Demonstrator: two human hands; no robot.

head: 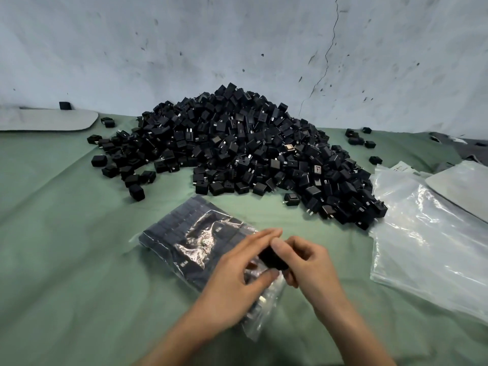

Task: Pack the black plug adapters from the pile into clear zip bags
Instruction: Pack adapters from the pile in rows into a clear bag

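Pale grey-blue plaster wall (237,43), pocked and split by a thin crack (327,56), stood behind a tabletop draped in green cloth (66,247). Against the wall rose a big pile of black plug adapters (243,154), with a few stray black adapters (356,140) lying apart from it at the right edge.

In front of the pile lay a clear zip bag packed with rows of black adapters (184,233), its open end towards the person. Both hands met at that end. The right hand (311,262) had its fingers curled round a single small black plug adapter (272,258), thumb on top, holding it just above the bag's mouth. The left hand (237,276) lay over the bag with its fingers stretched nearly straight and loose, the tips touching the held adapter from the left and the thumb below it against the crumpled plastic.

To the right, a flat stack of empty clear plastic bags (422,233) rested on the cloth, touching the pile's edge. A flat grey pad (464,188) lay partly over that stack, and another grey pad (47,118) sat far left by the wall.
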